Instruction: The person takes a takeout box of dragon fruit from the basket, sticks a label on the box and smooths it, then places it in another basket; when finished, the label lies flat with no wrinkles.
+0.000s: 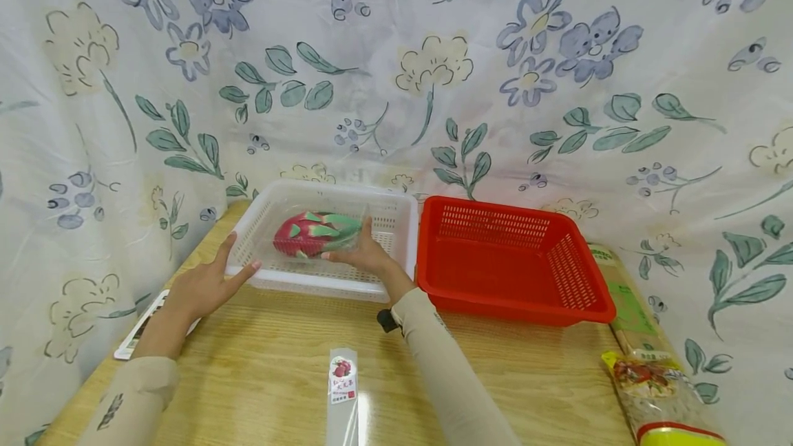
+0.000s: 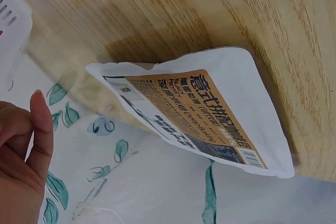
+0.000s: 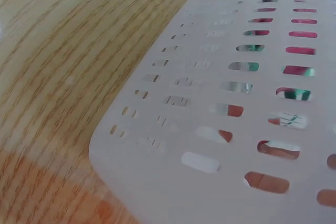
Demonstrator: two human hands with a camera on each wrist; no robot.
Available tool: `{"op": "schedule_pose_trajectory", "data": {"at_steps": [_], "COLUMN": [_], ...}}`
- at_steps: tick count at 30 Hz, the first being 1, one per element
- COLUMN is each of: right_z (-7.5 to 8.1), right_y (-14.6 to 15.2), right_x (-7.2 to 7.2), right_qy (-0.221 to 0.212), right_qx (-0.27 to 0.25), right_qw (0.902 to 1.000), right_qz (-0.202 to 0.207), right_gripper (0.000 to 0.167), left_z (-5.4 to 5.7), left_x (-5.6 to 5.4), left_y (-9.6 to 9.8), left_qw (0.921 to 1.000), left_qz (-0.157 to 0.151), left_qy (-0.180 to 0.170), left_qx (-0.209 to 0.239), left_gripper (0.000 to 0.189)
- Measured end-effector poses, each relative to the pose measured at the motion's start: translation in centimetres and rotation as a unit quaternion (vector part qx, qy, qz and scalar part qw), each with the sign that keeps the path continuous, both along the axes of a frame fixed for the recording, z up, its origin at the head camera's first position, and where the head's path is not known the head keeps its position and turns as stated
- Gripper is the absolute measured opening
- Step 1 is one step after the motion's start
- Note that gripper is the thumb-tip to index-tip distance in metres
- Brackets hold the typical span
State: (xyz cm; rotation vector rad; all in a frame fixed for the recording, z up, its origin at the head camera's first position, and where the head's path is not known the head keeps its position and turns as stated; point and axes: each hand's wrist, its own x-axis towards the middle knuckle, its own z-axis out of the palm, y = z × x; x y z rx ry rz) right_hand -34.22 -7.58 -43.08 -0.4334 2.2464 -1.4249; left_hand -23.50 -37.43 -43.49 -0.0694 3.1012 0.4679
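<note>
A dragon fruit [image 1: 303, 234], pink with green scales and wrapped in clear plastic, lies in the white perforated basket [image 1: 316, 285]. Reaching over the basket's front, my right hand [image 1: 368, 258] grips the fruit's wrapped right end between thumb and fingers. At the basket's front left corner is my left hand [image 1: 201, 288], its thumb and fingers spread apart; whether it touches the rim I cannot tell. The left wrist view shows that hand [image 2: 23, 140] with loosely bent fingers and nothing in them. Through slots in the basket wall [image 3: 157, 166], the right wrist view shows bits of fruit.
A red basket [image 1: 489, 274] stands right of the white one. A coffee bean bag [image 2: 199, 114] lies left on the wooden table. A clear labelled sleeve [image 1: 343, 391] lies in front. At right are a food bag [image 1: 657, 391] and a brown-green package [image 1: 632, 308]. A floral curtain hangs behind.
</note>
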Motion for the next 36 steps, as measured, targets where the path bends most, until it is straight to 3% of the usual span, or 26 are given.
{"op": "schedule_pose_trajectory", "data": {"at_steps": [6, 22, 30, 36], "right_z": [0.15, 0.66, 0.64, 0.68], "right_y": [-0.12, 0.29, 0.54, 0.37], "right_x": [-0.18, 0.07, 0.01, -0.29], "right_qy": [-0.009, -0.047, -0.037, -0.04], "right_qx": [-0.005, -0.046, -0.063, -0.103], "right_qw": [0.9999, 0.9978, 0.997, 0.993], "right_qz": [-0.007, -0.008, -0.026, -0.042], "right_gripper": [0.134, 0.128, 0.126, 0.125], "left_z": [0.15, 0.32, 0.5, 0.5], "left_x": [0.02, 0.1, -0.02, -0.03], "left_y": [0.11, 0.21, 0.33, 0.17], "left_qw": [1.0, 0.9999, 0.9997, 0.9996], "left_qz": [0.0, 0.002, -0.001, 0.0], "left_qy": [0.004, -0.006, -0.015, -0.019], "left_qx": [0.001, -0.015, -0.018, -0.02], "left_gripper": [0.093, 0.095, 0.096, 0.096]}}
